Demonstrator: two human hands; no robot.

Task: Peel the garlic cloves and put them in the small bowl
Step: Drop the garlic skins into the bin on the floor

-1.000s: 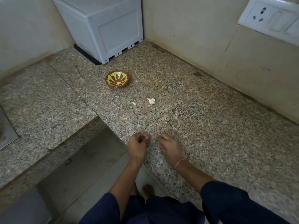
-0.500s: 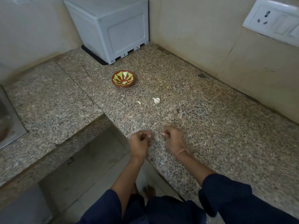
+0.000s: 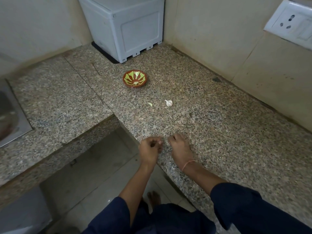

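Granite counter [image 3: 219,132] — curled hands' [image 3: 149,149] contents hidden

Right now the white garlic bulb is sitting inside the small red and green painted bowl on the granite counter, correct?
Not inside. The head view shows the white garlic bulb lying on the granite counter, apart from the small red and green painted bowl, on the side toward the person.

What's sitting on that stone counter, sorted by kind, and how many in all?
Small painted bowl: 1
Garlic bulb piece: 1
Loose garlic clove: 1
Grey box appliance: 1
Total: 4
The hands may pinch something more; too small to tell.
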